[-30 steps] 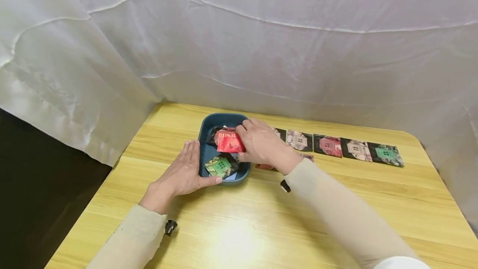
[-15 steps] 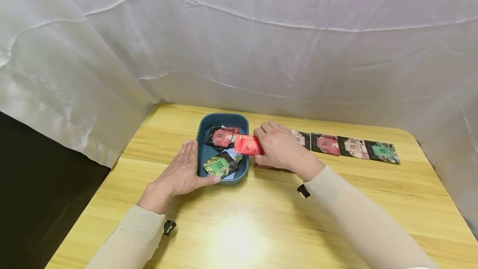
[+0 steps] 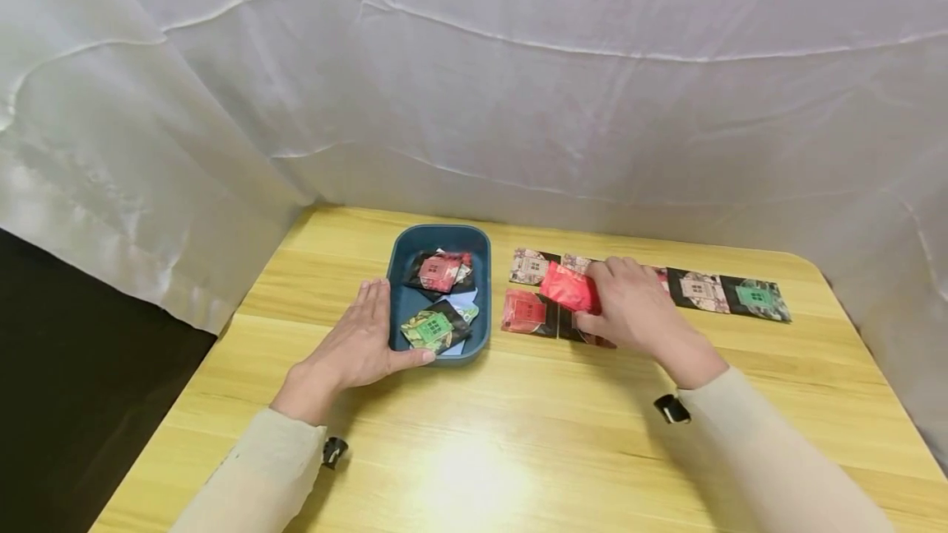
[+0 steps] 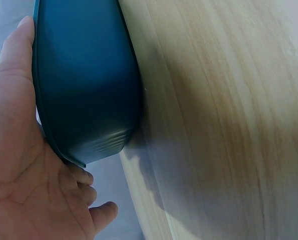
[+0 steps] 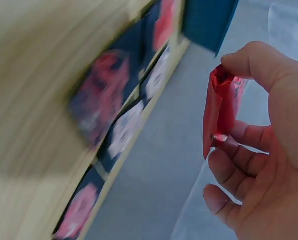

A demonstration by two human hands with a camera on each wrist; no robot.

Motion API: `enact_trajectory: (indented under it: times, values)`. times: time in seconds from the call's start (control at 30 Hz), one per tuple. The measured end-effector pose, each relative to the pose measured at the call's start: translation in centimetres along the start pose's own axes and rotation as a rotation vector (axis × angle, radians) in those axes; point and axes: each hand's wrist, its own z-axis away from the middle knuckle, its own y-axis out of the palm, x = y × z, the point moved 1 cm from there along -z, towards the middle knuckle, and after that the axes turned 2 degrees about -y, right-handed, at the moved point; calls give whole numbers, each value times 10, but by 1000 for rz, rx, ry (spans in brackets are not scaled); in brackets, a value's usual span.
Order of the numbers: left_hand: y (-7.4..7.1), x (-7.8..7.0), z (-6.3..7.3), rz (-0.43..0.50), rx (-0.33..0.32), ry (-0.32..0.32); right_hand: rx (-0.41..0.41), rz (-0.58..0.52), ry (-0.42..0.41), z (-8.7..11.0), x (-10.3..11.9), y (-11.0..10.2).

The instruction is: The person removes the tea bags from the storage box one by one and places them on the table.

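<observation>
Head view forward-down from above, wrist views close-up, blue bin in all.

Pale, sheeny drape sweeping right across the back, wavy creases running along it! | Yellow wood-grain table below, far right corner nicely rounded | white glare blazing off the tabletop | deep black area down the left!

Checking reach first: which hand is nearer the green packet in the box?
Left: the left hand touches the box, close by the green packet; the right hand is to its right, holding a red pouch.
</observation>
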Motion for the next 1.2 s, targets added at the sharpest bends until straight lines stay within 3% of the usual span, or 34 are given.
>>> enact_trajectory:
  times: [0.17,0.57,0.9,1.2]
  values:
    - [0,1,0,10,-2,1,-11,0,31,24,-28,2]
    - [-1,1,0,15,-6,0,154,41,67,60,-81,7]
    - [0,1,0,15,1,-6,238,38,99,62,-95,18]
    - [0,1,-1,13,8,-8,233,14,75,57,-95,23]
